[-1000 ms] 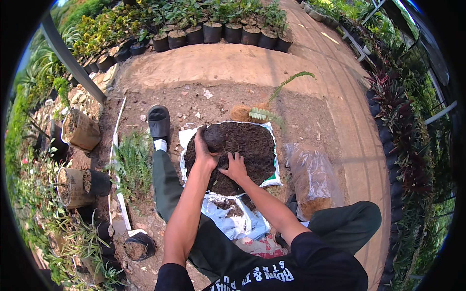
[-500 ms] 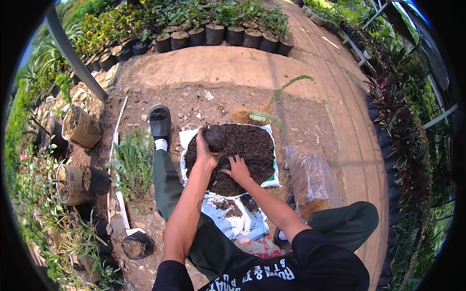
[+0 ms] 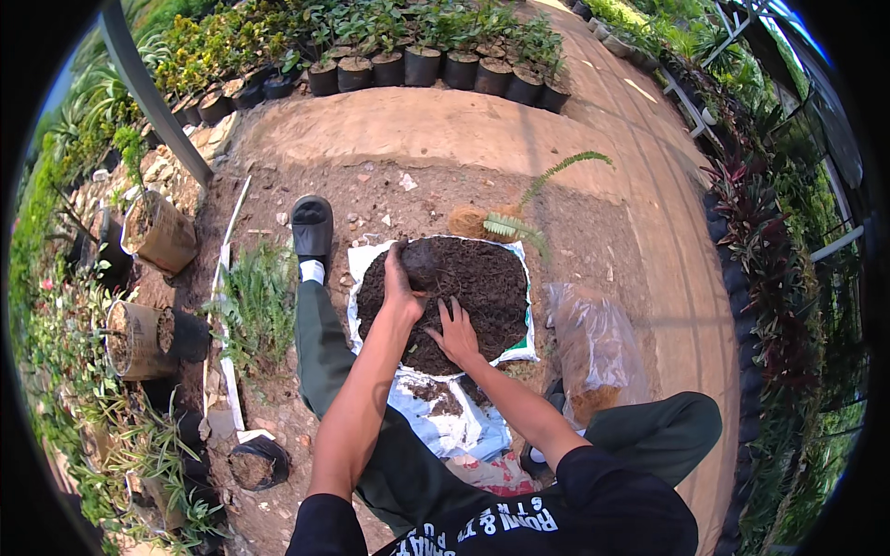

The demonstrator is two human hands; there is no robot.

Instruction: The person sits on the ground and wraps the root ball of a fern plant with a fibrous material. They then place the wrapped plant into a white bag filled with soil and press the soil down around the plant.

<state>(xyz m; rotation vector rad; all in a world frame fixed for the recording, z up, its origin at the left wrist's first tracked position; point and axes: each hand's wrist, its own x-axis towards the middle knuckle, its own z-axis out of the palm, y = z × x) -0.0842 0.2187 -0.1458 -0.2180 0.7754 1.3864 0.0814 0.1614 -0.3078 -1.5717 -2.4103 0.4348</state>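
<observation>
A white sack [image 3: 356,320] lies opened flat between my legs, heaped with dark, crumbly soil [image 3: 482,287]. My left hand [image 3: 400,289] curls round the left side of a dark, rounded soil clump [image 3: 423,263] at the heap's far left part. Whether that clump has a shell or pot inside cannot be made out. Flat on the soil, closer to me, rests my right hand [image 3: 454,334], its fingers spread and holding nothing. Just beyond the sack, a brown fibre ball [image 3: 467,221] sits beside fern fronds [image 3: 512,227].
A clear plastic bag of brown fibre [image 3: 595,347] stands right of the sack. Cut-looking fern greenery [image 3: 255,301] lies left of my leg, near a small black pot [image 3: 259,462]. Potted plants [image 3: 423,65] line the far edge; more crowd both sides.
My right hand has shifted slightly on the soil, its fingers still spread. The left hand keeps its hold on the clump. The whole view has moved a little.
</observation>
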